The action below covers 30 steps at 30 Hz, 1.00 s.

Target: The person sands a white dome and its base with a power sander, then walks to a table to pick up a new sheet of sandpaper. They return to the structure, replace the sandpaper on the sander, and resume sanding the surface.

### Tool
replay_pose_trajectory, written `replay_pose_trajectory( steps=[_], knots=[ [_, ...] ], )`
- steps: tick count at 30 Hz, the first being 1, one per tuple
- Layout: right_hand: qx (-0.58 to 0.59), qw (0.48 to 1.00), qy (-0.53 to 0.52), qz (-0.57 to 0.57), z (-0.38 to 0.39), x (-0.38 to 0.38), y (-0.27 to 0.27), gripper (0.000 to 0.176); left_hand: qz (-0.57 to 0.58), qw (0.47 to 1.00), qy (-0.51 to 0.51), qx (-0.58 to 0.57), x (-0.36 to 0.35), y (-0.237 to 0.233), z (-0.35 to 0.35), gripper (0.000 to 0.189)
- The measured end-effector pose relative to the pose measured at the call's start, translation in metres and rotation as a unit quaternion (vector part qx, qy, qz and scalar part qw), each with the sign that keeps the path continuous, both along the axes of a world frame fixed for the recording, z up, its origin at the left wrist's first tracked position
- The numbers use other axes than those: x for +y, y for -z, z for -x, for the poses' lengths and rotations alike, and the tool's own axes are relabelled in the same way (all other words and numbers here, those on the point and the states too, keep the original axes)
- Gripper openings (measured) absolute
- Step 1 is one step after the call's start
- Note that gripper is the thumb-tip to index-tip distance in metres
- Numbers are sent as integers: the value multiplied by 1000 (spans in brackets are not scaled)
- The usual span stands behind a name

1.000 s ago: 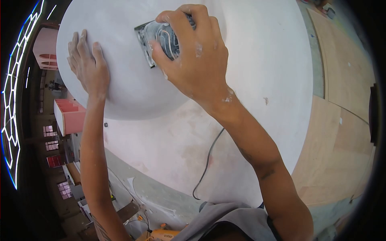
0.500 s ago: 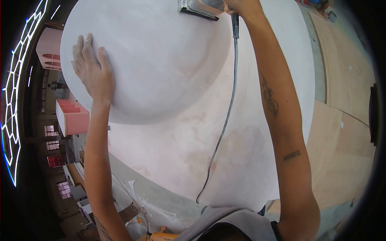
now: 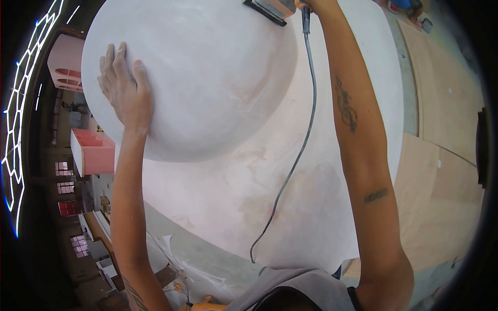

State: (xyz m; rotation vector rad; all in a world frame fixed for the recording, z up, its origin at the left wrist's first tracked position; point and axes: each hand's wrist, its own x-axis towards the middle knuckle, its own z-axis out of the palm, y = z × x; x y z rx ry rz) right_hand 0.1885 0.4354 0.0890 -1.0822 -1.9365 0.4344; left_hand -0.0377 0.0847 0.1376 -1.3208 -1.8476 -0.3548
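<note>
My left hand [image 3: 126, 96] lies flat against a large, rounded white form [image 3: 207, 78], its dusty fingers spread. At the top edge of the view, my right hand [image 3: 322, 6] grips an electric sander [image 3: 277, 7], whose dark flat pad is at the form's surface. Part of the sander and of that hand is cut off by the frame. A grey power cord [image 3: 306, 137] hangs from the tool's handle and runs down toward my body. Beneath the rounded form spreads a broad pale base [image 3: 233, 207] with pinkish and beige patches.
Plywood sheets [image 3: 448, 88] lie on the floor to the right. On the left are a pink cabinet [image 3: 98, 153] and a pink piece with arched openings [image 3: 67, 65]. An orange object [image 3: 207, 306] sits low, by my body. Hexagonal lights [image 3: 16, 119] glow at far left.
The sander and my right hand have shifted slightly right and up in view, and the cord has swung right. My left hand stays on the form, appearing slightly farther right.
</note>
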Motion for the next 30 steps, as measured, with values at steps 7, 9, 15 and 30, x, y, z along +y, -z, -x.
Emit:
replay_pose_trajectory(
  steps=[7, 9, 15, 30],
  knots=[
    [120, 990, 10, 74, -36, -139, -19, 39, -5, 1000, -4, 4, -1, -2, -4, 52],
    [127, 990, 14, 63, -34, -164, -9, 38, -6, 1000, -6, 5, 2, 3, -3, 51],
    [180, 975, 33, -123, -13, -242, 25, 33, -9, 1000, -8, 8, 1, 9, 7, 51],
    [173, 974, -21, -147, -21, -252, 29, 33, -18, 1000, -16, 9, 1, 5, 7, 53]
  ],
)
